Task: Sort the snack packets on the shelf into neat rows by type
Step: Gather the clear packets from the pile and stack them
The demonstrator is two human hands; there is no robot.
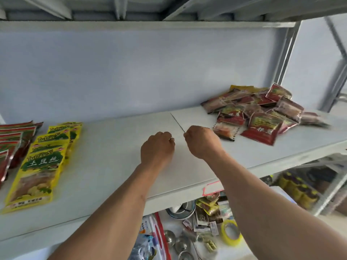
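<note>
On the white shelf (116,166) a row of yellow packets (43,162) lies overlapped at the left, with a row of red packets (13,139) beside it at the far left edge. A loose heap of red packets (261,113) sits at the right rear of the shelf. My left hand (157,149) and my right hand (202,141) hover over the bare middle of the shelf, side by side, both with fingers curled under and nothing visible in them. The right hand is a short way left of the heap.
The shelf above (150,25) hangs low over the work area. A metal upright (287,59) stands at the right rear. Below, a lower shelf holds yellow tape (231,231), metal lids (178,243), small packets and a red-edged label (212,188).
</note>
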